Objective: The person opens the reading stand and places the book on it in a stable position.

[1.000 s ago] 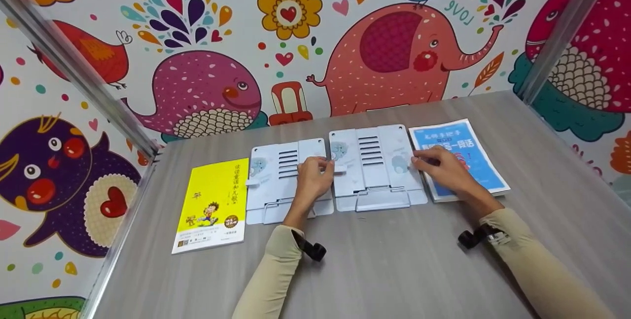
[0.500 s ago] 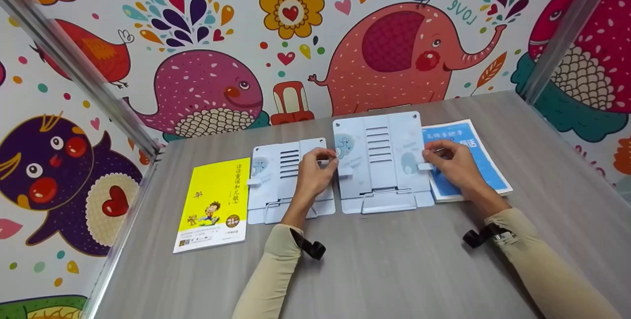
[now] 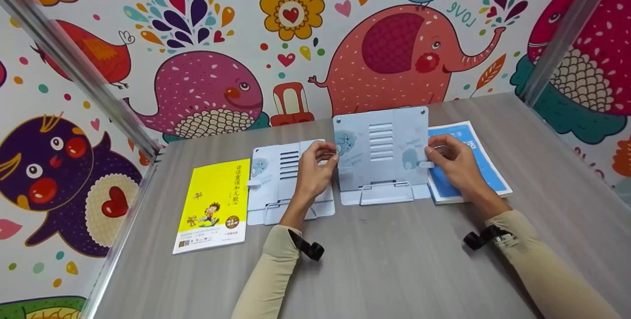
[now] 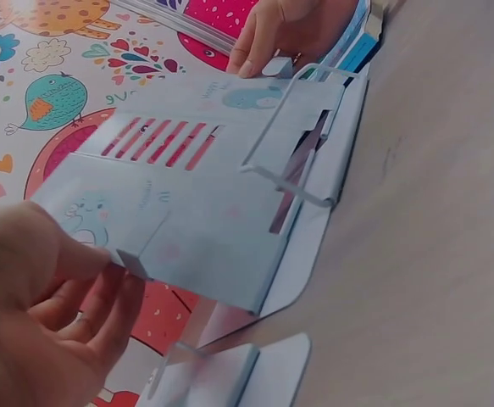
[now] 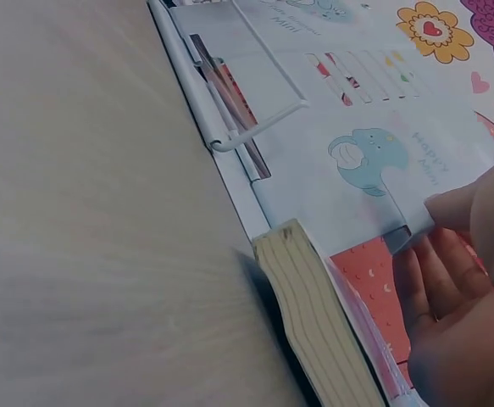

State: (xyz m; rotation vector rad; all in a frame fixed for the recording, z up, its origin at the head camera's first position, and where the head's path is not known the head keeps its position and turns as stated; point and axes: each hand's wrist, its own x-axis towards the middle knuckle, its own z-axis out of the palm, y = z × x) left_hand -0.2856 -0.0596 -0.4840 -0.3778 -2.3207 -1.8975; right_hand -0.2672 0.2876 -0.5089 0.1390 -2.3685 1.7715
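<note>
A white bookstand (image 3: 382, 146) with slots and pale blue animal prints has its back panel tilted up above its base, a wire page holder at the front. My left hand (image 3: 318, 168) pinches the panel's left edge between thumb and fingers, seen close in the left wrist view by the side clip (image 4: 136, 259). The opposite edge is pinched by my right hand (image 3: 453, 161), near the right clip (image 5: 409, 227). A second white bookstand (image 3: 266, 176) lies folded flat to the left, partly hidden behind my left hand.
Left of the folded stand lies a yellow book (image 3: 212, 205). A thick blue book (image 3: 485, 171) lies under my right hand, close against the raised stand. Behind the grey wooden table (image 3: 374, 260) rises a cartoon-printed wall (image 3: 296, 62).
The right-hand bookstand's back panel has swung up from nearly flat to steeply tilted, both hands moving with its edges. The other stand and the books stay put.
</note>
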